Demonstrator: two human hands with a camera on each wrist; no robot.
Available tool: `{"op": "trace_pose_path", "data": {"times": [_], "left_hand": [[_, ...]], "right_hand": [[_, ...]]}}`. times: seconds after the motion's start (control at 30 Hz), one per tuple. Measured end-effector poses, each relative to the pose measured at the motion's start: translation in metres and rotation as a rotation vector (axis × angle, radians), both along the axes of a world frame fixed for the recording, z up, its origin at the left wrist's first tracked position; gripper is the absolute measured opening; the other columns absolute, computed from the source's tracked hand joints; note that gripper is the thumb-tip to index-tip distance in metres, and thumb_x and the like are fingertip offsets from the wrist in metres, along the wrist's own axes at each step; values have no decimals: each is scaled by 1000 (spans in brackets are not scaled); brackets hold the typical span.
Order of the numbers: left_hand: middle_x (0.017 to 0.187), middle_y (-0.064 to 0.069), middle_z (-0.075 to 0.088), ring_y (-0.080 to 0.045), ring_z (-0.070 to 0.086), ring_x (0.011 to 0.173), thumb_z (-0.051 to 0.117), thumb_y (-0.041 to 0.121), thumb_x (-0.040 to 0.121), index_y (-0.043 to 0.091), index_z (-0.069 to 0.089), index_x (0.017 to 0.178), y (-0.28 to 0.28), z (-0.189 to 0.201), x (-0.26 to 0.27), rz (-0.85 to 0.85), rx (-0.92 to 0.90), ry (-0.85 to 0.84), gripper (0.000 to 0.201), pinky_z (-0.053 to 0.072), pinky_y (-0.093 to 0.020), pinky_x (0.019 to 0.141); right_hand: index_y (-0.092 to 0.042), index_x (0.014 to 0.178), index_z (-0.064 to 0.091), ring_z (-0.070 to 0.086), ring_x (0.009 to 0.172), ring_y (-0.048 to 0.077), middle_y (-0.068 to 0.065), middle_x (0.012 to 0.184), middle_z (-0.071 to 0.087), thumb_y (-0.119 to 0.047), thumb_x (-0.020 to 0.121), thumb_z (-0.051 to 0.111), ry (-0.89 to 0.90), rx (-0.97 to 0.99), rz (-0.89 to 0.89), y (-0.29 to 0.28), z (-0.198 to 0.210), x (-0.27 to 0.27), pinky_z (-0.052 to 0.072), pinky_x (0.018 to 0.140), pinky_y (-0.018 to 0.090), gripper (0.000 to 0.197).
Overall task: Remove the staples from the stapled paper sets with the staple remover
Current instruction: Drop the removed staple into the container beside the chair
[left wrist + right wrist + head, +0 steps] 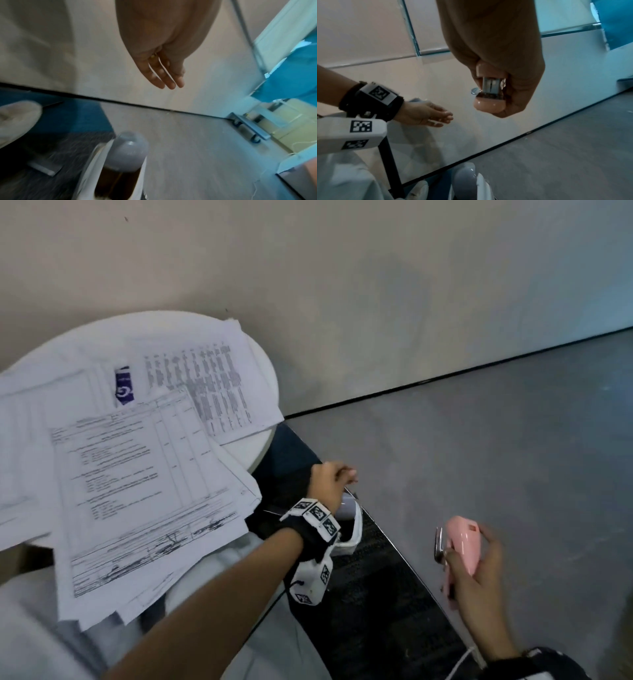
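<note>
Right hand [479,563], nearest, grips pink staple remover [460,542] off to the side of the papers, above the floor. Left hand [330,481], fingers extended and relaxed, holds nothing. Beyond, stapled paper sets [137,460] overlap on round white tabletop [263,364].

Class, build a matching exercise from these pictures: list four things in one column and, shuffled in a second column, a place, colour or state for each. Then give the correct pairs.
Column one:
1. staple remover
2. left hand
3. papers
4. round table

Column two:
A. white, standing against the wall
B. pink, gripped in the right hand
C. printed sheets spread out, hanging over the table edge
D. open, fingers straight, holding nothing, beyond the table edge

Pairs: 1-B, 2-D, 3-C, 4-A
</note>
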State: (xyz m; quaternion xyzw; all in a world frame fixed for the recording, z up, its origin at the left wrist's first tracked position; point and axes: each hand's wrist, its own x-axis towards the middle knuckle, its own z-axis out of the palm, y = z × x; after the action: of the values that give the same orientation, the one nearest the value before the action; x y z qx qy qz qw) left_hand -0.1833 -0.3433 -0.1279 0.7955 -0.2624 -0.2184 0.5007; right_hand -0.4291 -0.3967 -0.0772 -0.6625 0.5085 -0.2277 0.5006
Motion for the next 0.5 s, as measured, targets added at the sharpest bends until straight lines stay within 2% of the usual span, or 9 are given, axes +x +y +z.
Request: {"op": "trace_pose_path", "data": {"times": [0.1, 0.13, 0.2, 0.23, 0.3, 0.37, 0.4, 0.43, 0.5], "left_hand": [[90, -21, 72, -27, 69, 83, 57, 5, 92, -5, 70, 99, -4, 41, 14, 25, -87, -15, 18, 54, -29, 79], [95, -22, 72, -28, 69, 89, 55, 6, 94, -5, 68, 105, -4, 56, 18, 40, -101, -17, 21, 53, -29, 83], [95, -23, 71, -29, 69, 89, 53, 7, 95, -5, 67, 108, 4, 83, 26, 69, -141, -33, 22, 53, -33, 88], [92, -22, 72, -28, 69, 86, 56, 6, 93, -5, 68, 106, 13, 98, 29, 79, -174, -42, 20, 53, -32, 86], [86, -20, 72, -18, 66, 75, 66, 4, 85, -3, 70, 97, 40, 129, 38, 107, -224, -61, 14, 53, -22, 77], [77, -12, 71, -7, 61, 66, 76, 2, 74, 1, 70, 90, 79, 155, 48, 168, -268, -84, 17, 49, -11, 67], [72, -5, 68, -3, 59, 63, 79, 3, 70, 4, 68, 88, 105, 164, 55, 225, -273, -122, 21, 46, -9, 64], [69, 1, 63, -4, 57, 64, 81, 6, 68, 9, 66, 88, 132, 169, 62, 301, -249, -182, 25, 44, -10, 64], [79, 5, 57, -13, 56, 79, 82, 16, 69, 15, 61, 96, 186, 168, 76, 497, -100, -290, 35, 46, -23, 72]], "right_hand": [[-51, 113, 36, 56, 68, 29, 16, 96, 63, -25, 81, 57, -52, -35, 77, 2, 25, 35, 49, 66, 48, 46], [-49, 113, 36, 56, 68, 30, 13, 96, 62, -22, 83, 57, -65, -50, 103, 4, 36, 47, 51, 66, 49, 45], [-44, 116, 37, 58, 70, 27, 6, 97, 60, -13, 90, 56, -98, -76, 161, 9, 57, 71, 52, 64, 47, 45], [-40, 118, 37, 58, 70, 24, 4, 96, 59, -12, 90, 56, -125, -77, 184, 13, 67, 84, 52, 61, 45, 45], [-29, 118, 41, 57, 68, 20, 1, 92, 60, -13, 89, 60, -161, -48, 229, 24, 88, 109, 52, 58, 44, 38], [-17, 110, 50, 59, 72, 20, 0, 87, 60, -15, 86, 66, -159, -20, 292, 38, 103, 135, 52, 60, 41, 29], [-12, 104, 56, 58, 70, 21, 2, 83, 60, -14, 84, 69, -161, -5, 333, 48, 109, 150, 51, 58, 38, 25], [-8, 98, 60, 56, 67, 20, 5, 78, 60, -13, 81, 72, -169, 15, 380, 58, 112, 165, 49, 57, 36, 21], [-2, 93, 64, 53, 65, 20, 9, 74, 58, -11, 80, 73, -155, 56, 496, 82, 117, 199, 46, 56, 33, 18]]}}
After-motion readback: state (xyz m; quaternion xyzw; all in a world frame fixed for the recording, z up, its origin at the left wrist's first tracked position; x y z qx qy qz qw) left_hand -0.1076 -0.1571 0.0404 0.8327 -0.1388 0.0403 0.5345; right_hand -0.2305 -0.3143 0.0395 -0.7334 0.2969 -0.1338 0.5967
